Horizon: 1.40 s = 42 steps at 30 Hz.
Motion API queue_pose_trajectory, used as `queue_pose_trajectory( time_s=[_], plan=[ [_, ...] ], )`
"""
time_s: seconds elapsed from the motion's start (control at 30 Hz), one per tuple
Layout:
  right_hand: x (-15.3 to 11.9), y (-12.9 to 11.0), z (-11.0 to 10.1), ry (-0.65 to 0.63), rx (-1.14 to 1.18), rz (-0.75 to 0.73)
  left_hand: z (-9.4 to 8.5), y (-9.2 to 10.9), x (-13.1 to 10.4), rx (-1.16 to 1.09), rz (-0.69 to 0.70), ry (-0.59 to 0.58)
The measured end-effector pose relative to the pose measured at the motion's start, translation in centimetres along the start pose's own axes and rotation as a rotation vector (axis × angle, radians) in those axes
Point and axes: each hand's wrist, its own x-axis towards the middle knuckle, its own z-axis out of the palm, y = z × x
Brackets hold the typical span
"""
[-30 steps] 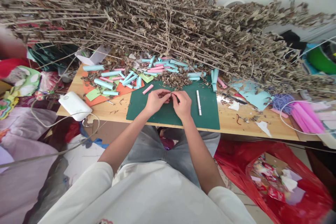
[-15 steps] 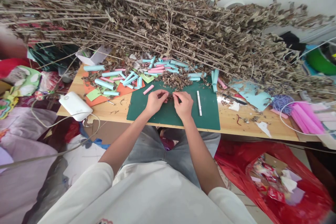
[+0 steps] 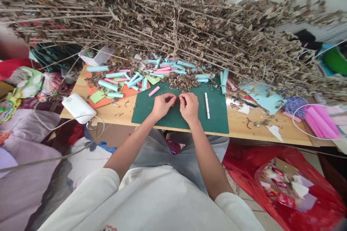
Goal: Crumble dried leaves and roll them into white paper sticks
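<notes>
My left hand [image 3: 163,105] and my right hand [image 3: 189,107] are close together over the green mat [image 3: 214,124], fingers pinched. Between their fingertips shows a bit of dark dried leaf; which hand grips it is hard to tell. Just beyond my hands lies a pile of crumbled dried leaves [image 3: 183,81]. A short pink paper roll [image 3: 154,91] rests left of my left hand, and a white pen-like stick [image 3: 207,105] right of my right hand. Several blue rolls [image 3: 107,85] and pink ones lie along the back and left.
Long dried stalks [image 3: 151,25] cover the table's back. A white power bank [image 3: 78,108] with a cable sits at the left edge. Scissors [image 3: 244,101], blue paper [image 3: 264,97] and pink tubes [image 3: 321,121] lie right. A red bag [image 3: 244,162] hangs below, right.
My two hands have drawn slightly closer together at the fingertips. The view has shifted a little; the things on the table look unmoved.
</notes>
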Motion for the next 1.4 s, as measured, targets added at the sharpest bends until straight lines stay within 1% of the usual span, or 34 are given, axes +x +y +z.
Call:
queue_pose_trajectory(
  time_s=[0.1, 0.17, 0.27, 0.47, 0.57, 0.67, 0.77, 0.9, 1.03, 1.2, 1.4],
  plan=[
    [0.02, -0.07, -0.15, 0.011, 0.020, 0.002, -0.16, 0.13, 0.09, -0.084, -0.023, -0.007],
    [0.02, -0.18, -0.22, -0.002, 0.030, -0.013, -0.16, 0.30, 0.13, -0.141, -0.040, 0.012],
    [0.07, -0.38, -0.27, -0.017, 0.043, -0.026, -0.01, 0.41, 0.14, -0.170, -0.053, 0.025],
    [0.12, -0.51, -0.22, -0.040, 0.021, -0.037, 0.19, 0.03, -0.07, -0.104, -0.001, 0.001],
    [0.02, -0.37, -0.20, -0.018, 0.004, -0.013, 0.13, 0.04, -0.16, -0.056, 0.023, 0.000],
    [-0.04, -0.26, -0.22, 0.021, 0.007, 0.007, 0.02, 0.20, -0.15, -0.072, 0.013, 0.020],
    [-0.04, -0.35, -0.29, 0.014, 0.005, -0.003, -0.09, 0.24, -0.08, -0.072, 0.007, 0.044],
    [0.01, -0.45, -0.28, 0.002, 0.008, -0.022, -0.15, 0.09, -0.03, -0.034, 0.049, 0.060],
    [0.06, -0.34, -0.13, -0.001, 0.013, -0.033, -0.03, 0.05, -0.11, -0.021, 0.059, 0.050],
    [0.03, -0.34, -0.11, -0.030, -0.004, -0.006, 0.10, 0.09, -0.17, -0.028, 0.072, 0.026],
    [-0.03, -0.18, -0.19, 0.027, -0.008, 0.038, -0.09, 0.04, 0.00, -0.076, 0.052, 0.066]
  ],
)
